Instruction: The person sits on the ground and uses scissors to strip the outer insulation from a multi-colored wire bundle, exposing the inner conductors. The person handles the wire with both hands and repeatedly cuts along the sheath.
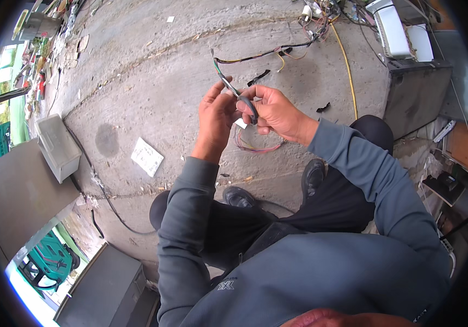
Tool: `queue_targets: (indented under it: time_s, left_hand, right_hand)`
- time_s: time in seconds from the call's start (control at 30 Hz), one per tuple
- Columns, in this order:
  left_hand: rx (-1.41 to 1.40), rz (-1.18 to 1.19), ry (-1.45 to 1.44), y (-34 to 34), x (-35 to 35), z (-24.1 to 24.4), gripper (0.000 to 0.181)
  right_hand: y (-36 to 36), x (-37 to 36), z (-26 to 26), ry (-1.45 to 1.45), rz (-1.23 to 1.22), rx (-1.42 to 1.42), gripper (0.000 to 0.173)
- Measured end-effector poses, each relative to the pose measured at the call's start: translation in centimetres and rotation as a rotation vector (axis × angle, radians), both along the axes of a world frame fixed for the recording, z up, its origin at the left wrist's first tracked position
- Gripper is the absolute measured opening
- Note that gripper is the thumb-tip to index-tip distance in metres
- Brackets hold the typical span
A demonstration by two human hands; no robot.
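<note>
Before me, both hands are raised over a concrete floor and work on one bundle of wires. My left hand [218, 112] pinches the wire bundle [220, 72] between thumb and fingertips. Green, black and other strands show above the fingers. My right hand [276, 109] grips a dark curved piece [250, 107], perhaps a roll of black tape, right against the bundle. Fingers hide part of it. From the hands the wires bend and run right as a dark-wrapped harness [258, 56]. A loop of thin coloured wires [254, 149] and a white connector [241, 123] show just below.
A tangle of wires [319, 28] lies at upper right, near a yellow cable [346, 65] and a dark metal box [416, 96]. Scraps of black tape [258, 77] and a printed white sheet [147, 157] lie on the floor. A plastic bin [58, 145] stands left.
</note>
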State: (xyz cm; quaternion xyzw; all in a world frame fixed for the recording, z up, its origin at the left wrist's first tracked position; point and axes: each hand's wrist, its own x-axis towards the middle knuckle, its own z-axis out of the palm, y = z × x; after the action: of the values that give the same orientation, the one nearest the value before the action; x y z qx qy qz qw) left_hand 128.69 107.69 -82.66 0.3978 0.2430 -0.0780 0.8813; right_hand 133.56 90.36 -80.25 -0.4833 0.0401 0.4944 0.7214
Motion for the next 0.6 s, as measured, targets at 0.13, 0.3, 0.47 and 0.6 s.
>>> queue_targets:
  time_s: [0.13, 0.3, 0.47, 0.6]
  left_hand:
    - [-0.018, 0.028, 0.036, 0.30, 0.32, -0.19, 0.036]
    - [0.059, 0.057, 0.001, -0.06, 0.28, -0.22, 0.034]
    - [0.176, 0.082, 0.002, -0.21, 0.16, -0.05, 0.031]
    - [0.242, 0.041, 0.001, -0.45, 0.22, 0.66, 0.030]
  right_hand:
    - [0.03, -0.06, 0.06, 0.068, 0.015, -0.008, 0.026]
    - [-0.20, -0.04, 0.25, 0.106, 0.015, 0.007, 0.023]
    - [-0.42, 0.09, 0.78, 0.112, 0.029, 0.001, 0.021]
    - [-0.60, 0.53, 0.67, 0.052, 0.050, -0.013, 0.020]
